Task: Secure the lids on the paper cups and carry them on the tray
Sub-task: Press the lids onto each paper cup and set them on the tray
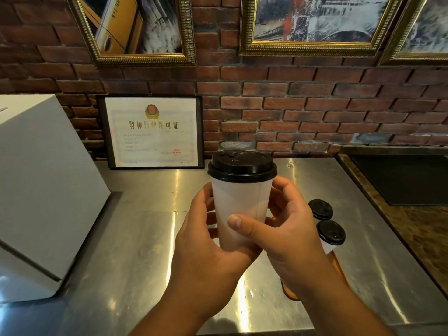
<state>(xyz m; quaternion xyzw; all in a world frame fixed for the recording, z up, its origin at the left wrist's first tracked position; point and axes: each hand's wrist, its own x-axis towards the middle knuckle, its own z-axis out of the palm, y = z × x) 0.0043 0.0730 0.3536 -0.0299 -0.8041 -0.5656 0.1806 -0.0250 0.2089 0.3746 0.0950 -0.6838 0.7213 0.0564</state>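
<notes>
Gripping the smooth white paper cup in my left hand and right hand, I see its glossy black domed lid seated above the brushed steel counter.

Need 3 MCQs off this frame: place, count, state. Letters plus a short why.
1. Where do the two other lidded white paper cups stand? A) on the flat orange tray, right of the held white paper cup B) left of it C) stacked on it
2. How many round black plastic lids show? A) one B) three C) five
3. The held cup is: A) lidless B) lidded, gripped by left hand and right hand C) lying sideways
Key: 1 A, tray edge shows beneath them; 2 B, one per cup; 3 B, both hands wrap it upright.
</notes>
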